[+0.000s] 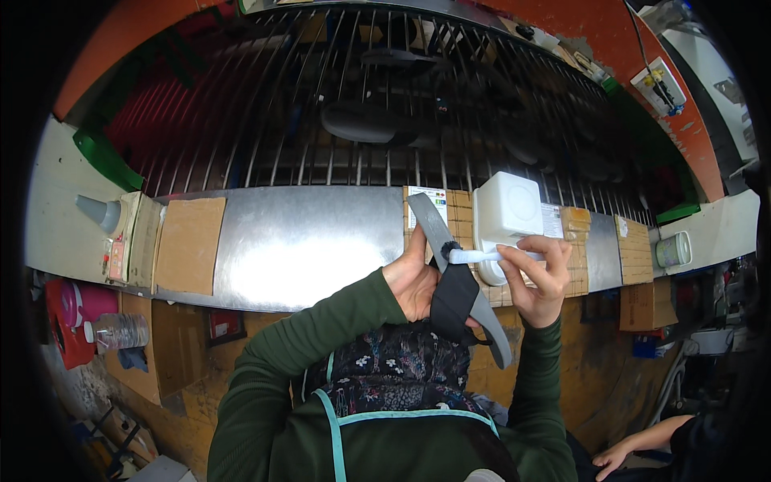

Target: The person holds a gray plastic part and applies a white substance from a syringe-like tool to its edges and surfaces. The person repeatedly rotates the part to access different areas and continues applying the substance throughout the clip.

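A sandal with a grey sole [487, 323] and a black upper [454, 299] is held tilted on its edge in front of me. My left hand [413, 283] grips it from the left, thumb up along the sole and fingers passing behind the upper. Between the fingertips of my right hand [540, 277] is a brush [475, 256] with a pale handle. Its dark bristles touch the sole near the front end of the upper. Just beyond the brush stands a white square plastic container [511, 205], with a white round-mouthed part below it, partly hidden by my right hand.
Behind the metal ledge [277, 249] runs a rack of metal rods [313, 165] carrying several dark soles [365, 122]. Cardboard [189, 245] lies on the ledge's left. A white tub [673, 250] sits far right. Another person's hand [617, 458] shows at lower right.
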